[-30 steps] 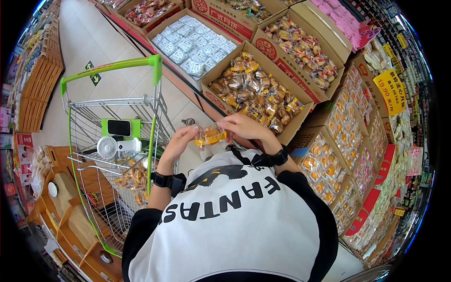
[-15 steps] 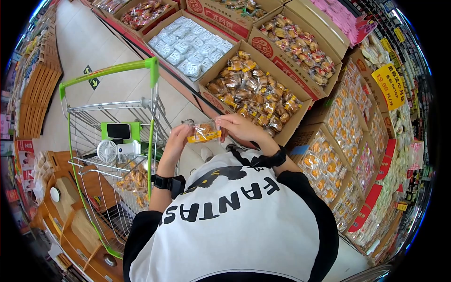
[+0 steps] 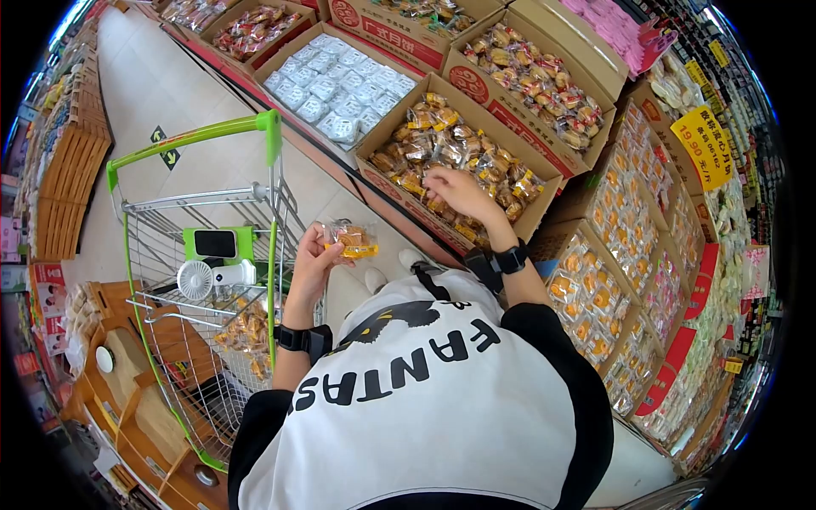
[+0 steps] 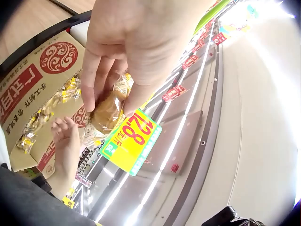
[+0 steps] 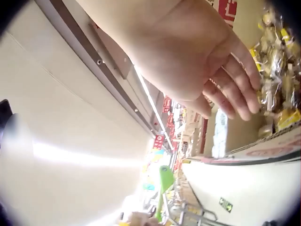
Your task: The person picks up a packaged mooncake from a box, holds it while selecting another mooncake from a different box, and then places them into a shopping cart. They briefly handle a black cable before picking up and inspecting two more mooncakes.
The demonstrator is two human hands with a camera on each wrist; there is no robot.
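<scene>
In the head view my left hand (image 3: 313, 255) holds up a mooncake in clear wrap with a yellow label (image 3: 353, 239), in front of the body. The left wrist view shows its fingers and thumb pinching the wrapped mooncake (image 4: 108, 113), its round brown top showing through the film. My right hand (image 3: 463, 195) is over the near edge of a cardboard box (image 3: 517, 150) filled with wrapped mooncakes (image 3: 491, 166). Its fingers are loosely bent and nothing shows between them in the right wrist view, where the hand (image 5: 183, 61) is beside the box.
A shopping cart (image 3: 194, 146) with a green handle stands at the left, carrying a phone (image 3: 214, 243), a small white fan (image 3: 195, 279) and a bag of brown goods (image 3: 246, 327). White packets (image 3: 340, 85) fill the neighbouring box. Stacked boxes of packaged cakes (image 3: 586, 297) rise at the right.
My right hand has let go of the mooncake and moved away to the right, over the box. The left hand keeps the mooncake, shifted slightly left.
</scene>
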